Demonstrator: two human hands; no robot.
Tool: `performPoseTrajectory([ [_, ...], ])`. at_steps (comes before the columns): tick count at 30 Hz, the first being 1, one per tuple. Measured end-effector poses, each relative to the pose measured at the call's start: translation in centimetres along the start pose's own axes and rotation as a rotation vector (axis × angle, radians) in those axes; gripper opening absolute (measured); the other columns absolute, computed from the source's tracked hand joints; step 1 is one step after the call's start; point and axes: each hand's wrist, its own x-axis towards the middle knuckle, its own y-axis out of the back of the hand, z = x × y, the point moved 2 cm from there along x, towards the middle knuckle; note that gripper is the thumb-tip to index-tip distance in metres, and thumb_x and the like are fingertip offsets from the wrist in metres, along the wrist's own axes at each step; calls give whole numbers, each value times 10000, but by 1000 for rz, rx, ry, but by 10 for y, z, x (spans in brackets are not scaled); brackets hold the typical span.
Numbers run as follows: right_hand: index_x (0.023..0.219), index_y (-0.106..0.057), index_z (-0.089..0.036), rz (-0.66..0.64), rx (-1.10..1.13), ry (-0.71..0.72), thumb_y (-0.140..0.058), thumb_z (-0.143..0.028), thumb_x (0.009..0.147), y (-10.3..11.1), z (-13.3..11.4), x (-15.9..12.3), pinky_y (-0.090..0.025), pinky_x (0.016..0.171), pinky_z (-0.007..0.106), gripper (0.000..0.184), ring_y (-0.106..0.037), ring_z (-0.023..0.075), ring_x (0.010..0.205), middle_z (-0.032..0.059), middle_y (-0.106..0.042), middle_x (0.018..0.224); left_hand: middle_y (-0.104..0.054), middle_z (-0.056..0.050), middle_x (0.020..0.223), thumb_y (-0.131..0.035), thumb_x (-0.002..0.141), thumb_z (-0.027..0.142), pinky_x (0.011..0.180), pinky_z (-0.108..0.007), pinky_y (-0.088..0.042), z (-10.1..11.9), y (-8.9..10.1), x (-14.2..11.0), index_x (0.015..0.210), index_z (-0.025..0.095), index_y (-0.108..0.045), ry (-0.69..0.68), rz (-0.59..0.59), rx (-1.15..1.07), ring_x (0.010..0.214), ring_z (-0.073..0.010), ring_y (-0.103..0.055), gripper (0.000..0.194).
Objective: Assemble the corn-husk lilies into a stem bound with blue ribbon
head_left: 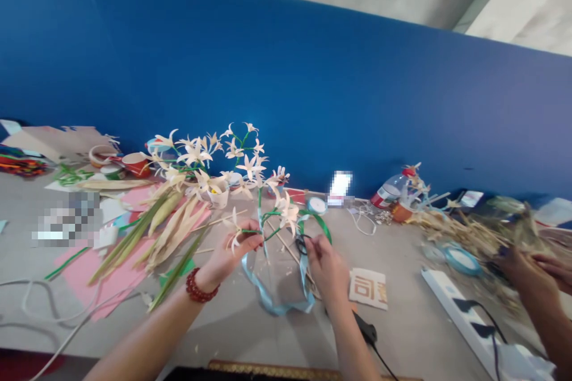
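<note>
Upright in my left hand [243,244] is the stem of a handmade flower spray [252,169], with pale cream petals and green-wrapped stalks. My left fingers pinch it low down, beside a single bloom. A light blue ribbon [272,303] hangs from the stem in a wide loop and rises to my right hand [326,265]. Those right fingers are closed at the ribbon, and a dark looped object [301,244], perhaps scissor handles, shows at their tips. Just behind curves a green ribbon [324,225].
Corn husks [172,229] and pink paper [107,274] cover the left side. A white power strip [451,309] and a plastic bottle [388,191] stand to the right. A black-handled tool [365,328] lies by my right forearm. Another person's hands [531,271] work at far right.
</note>
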Motion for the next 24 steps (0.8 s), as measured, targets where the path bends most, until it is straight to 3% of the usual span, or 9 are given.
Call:
performPoseTrajectory([
  [3,667,-652,-231,-9,-35,99,-533,-402,915,-5,-6,0,-461,718,366,324,-606,234,695,52,-655,666,-589,10,721,-712,780,311,662,-268,-451,-3,-2,1,817,182,-595,18,-7,-16,670,-140,-560,178],
  [6,842,-718,-227,-3,34,127,-534,-383,908,-5,-12,0,-476,825,396,250,-634,256,896,97,-713,958,-564,18,706,-720,769,312,651,-259,-442,-7,-4,2,789,181,-589,48,-18,-51,665,-135,-548,187],
  [10,758,-693,-236,-3,4,37,-532,-403,922,0,-16,-1,-472,863,395,284,-622,204,667,29,-677,666,-575,19,738,-734,754,304,653,-257,-448,-15,-6,1,810,189,-591,86,-13,-94,668,-135,-565,192],
  [12,693,-684,-239,-33,16,104,-576,-415,896,3,-19,-1,-414,976,448,289,-637,224,763,48,-703,757,-577,21,733,-733,758,301,651,-251,-444,-18,-7,1,811,190,-589,90,-18,-99,665,-132,-564,189],
  [15,884,-713,-233,-43,121,62,-549,-397,901,4,-21,0,-482,871,420,233,-650,241,842,94,-709,1011,-567,24,719,-721,775,298,649,-241,-433,-17,-8,-1,810,188,-588,79,-37,-82,666,-126,-554,176],
  [17,819,-703,-225,-47,137,-21,-513,-398,921,3,-21,0,-504,771,382,277,-652,228,735,72,-709,828,-566,23,714,-712,783,305,645,-239,-429,-15,-8,-3,819,189,-588,83,-49,-61,670,-129,-550,173],
  [20,653,-665,-234,-41,127,46,-523,-398,918,0,-23,1,-456,911,435,342,-658,253,841,60,-693,758,-562,21,710,-711,776,319,641,-245,-426,-12,-8,-4,800,190,-586,82,-48,-34,674,-139,-546,181],
  [22,815,-702,-240,-41,197,79,-545,-375,903,-3,-24,1,-458,924,446,224,-653,252,878,79,-709,917,-553,21,703,-707,777,322,643,-246,-423,-10,-9,-5,780,191,-584,75,-48,-23,676,-142,-542,179],
  [24,972,-687,-235,-63,270,-6,-546,-366,903,-5,-22,1,-516,782,402,204,-647,223,717,67,-707,852,-551,20,713,-701,785,319,649,-245,-421,-11,-9,-5,787,194,-585,72,-50,-15,685,-142,-538,171],
])
